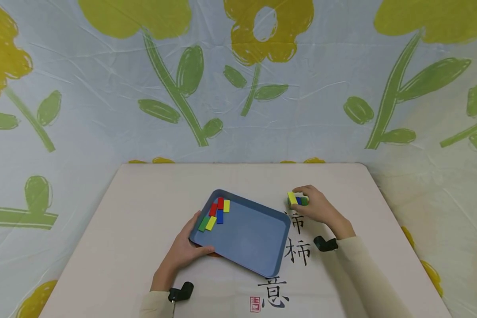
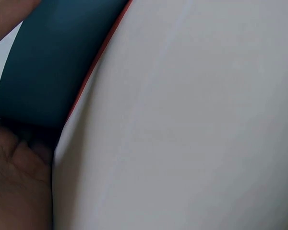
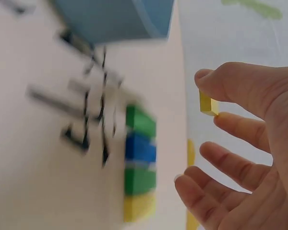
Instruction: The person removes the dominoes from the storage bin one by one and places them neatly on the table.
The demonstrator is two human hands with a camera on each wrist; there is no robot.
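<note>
My left hand grips the left corner of a blue-grey tray, with the thumb along its near rim and the fingers at its left side. Several red, yellow, green and blue blocks lie at the tray's left end, among them a red block and a green block. To the right of the tray, my right hand pinches a yellow block between thumb and index finger; its other fingers are spread. Below it, a row with a blue block and a green block stands on the table.
Black brush-written characters mark the pale table covering right of and below the tray, with a red seal print near the front. A red edge shows under the tray. Flower-patterned cloth hangs behind the table.
</note>
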